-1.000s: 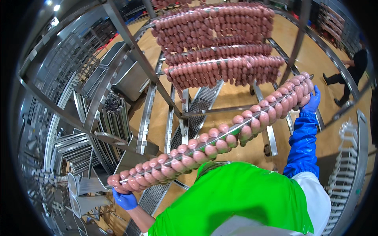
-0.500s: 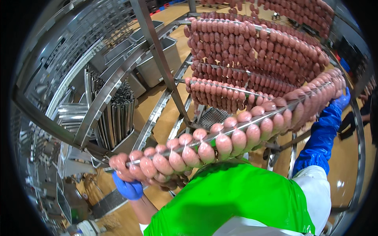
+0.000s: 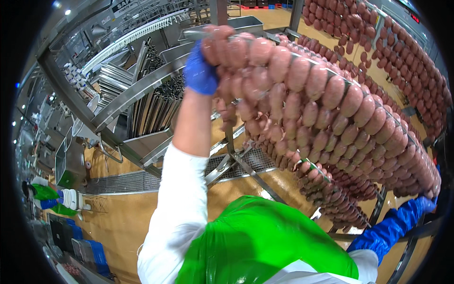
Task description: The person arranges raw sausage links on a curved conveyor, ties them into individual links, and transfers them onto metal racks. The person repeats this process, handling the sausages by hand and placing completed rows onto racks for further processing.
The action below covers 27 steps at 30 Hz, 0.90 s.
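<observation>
My left hand [image 3: 200, 73], in a blue glove, is raised high and grips the left end of a metal rod hung with a row of pink sausages [image 3: 326, 90]. The rod runs down to the right, where my right hand [image 3: 428, 204], also blue-gloved, holds the other end near the picture's edge; the sausages partly hide it. Behind the rod, more rows of sausages [image 3: 331, 189] hang on a steel rack [image 3: 231, 161]. I wear a green apron [image 3: 265, 241] over white sleeves.
Another loaded rack of sausages [image 3: 416, 66] stands at the upper right. Bundles of bare metal rods [image 3: 151, 109] sit in a steel bin at the left. A floor drain grate [image 3: 137, 180] crosses the tan floor. A person in green [image 3: 45, 194] stands at far left.
I have lifted the loaded rod upward and closer to the rack. My left hand rose from low at the left to high above my head.
</observation>
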### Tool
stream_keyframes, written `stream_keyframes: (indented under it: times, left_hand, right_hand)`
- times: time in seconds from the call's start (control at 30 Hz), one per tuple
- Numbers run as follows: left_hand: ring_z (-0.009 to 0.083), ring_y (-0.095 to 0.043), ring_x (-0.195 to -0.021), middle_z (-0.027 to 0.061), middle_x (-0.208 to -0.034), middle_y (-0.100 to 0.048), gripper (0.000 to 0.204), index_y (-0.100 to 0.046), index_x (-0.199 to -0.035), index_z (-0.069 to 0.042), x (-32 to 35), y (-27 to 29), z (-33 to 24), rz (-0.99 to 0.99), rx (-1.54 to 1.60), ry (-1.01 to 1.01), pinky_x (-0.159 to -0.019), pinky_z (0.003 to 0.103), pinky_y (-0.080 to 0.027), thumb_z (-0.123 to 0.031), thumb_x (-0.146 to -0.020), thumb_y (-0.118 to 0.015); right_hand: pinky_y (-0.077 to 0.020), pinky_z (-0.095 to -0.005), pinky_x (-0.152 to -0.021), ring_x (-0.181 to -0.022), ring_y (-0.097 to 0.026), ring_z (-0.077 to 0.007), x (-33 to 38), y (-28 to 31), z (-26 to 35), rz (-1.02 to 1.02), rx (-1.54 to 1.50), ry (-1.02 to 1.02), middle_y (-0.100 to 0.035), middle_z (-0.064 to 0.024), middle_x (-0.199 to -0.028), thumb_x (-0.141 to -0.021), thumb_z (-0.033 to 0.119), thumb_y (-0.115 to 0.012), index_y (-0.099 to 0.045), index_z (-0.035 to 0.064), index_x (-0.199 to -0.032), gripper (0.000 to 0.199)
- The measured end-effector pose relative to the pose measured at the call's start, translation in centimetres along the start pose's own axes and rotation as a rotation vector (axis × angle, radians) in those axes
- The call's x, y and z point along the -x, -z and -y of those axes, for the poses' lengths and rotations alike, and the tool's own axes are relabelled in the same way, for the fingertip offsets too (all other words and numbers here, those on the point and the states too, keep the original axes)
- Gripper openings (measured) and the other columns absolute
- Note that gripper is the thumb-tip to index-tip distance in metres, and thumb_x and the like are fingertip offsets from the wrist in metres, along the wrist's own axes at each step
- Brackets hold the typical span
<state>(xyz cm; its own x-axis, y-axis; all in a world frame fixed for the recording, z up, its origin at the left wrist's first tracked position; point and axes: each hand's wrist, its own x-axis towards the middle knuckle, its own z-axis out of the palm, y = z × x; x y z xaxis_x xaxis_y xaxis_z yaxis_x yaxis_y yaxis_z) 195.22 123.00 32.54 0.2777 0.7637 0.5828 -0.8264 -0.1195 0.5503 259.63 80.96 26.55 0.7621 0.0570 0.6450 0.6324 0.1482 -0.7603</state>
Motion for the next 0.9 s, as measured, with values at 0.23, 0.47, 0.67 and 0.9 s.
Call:
stream_keyframes:
  times: [0.23,0.47,0.67,0.9]
  left_hand:
    - [0.0241,-0.058,-0.105,0.0108,-0.114,-0.061,0.030,-0.056,-0.114,-0.003,-10.1,7.6,13.5,-0.131,0.246,0.189,-0.097,0.037,-0.045,-0.021,-0.099,-0.037]
    - [0.0272,-0.056,-0.109,0.0127,-0.118,-0.060,0.032,-0.054,-0.117,-0.002,-8.5,13.6,17.1,-0.259,0.329,0.268,-0.098,0.042,-0.044,-0.023,-0.098,-0.038]
    - [0.0280,-0.054,-0.113,0.0118,-0.124,-0.057,0.037,-0.052,-0.126,-0.004,-5.3,12.2,14.0,-0.145,0.349,0.351,-0.099,0.042,-0.043,-0.025,-0.097,-0.040]
    - [0.0160,-0.058,-0.101,0.0059,-0.110,-0.062,0.028,-0.058,-0.115,-0.002,0.2,16.2,15.5,-0.416,-0.492,0.070,-0.091,0.030,-0.045,-0.020,-0.095,-0.050]
  right_hand:
    - [-0.0480,-0.0384,-0.092,-0.104,-0.058,-0.0246,2.7,3.3,1.2,-0.063,0.111,0.027,-0.055,-0.0187,-0.122,-0.084,0.002,-0.062,-0.045,-0.0027,-0.126,0.046]
    - [-0.0475,-0.0377,-0.092,-0.105,-0.058,-0.0236,10.1,9.4,2.5,-0.167,0.243,-0.020,-0.055,-0.0184,-0.122,-0.083,0.003,-0.063,-0.045,-0.0033,-0.126,0.047]
    - [-0.0463,-0.0362,-0.093,-0.107,-0.057,-0.0222,13.2,11.9,3.8,-0.125,0.440,0.011,-0.055,-0.0171,-0.123,-0.083,0.006,-0.066,-0.047,-0.0032,-0.126,0.048]
    - [-0.0416,-0.0337,-0.098,-0.113,-0.054,-0.0223,13.7,11.5,8.2,0.299,1.200,0.360,-0.055,-0.0163,-0.124,-0.087,0.012,-0.063,-0.041,-0.0058,-0.133,0.054]
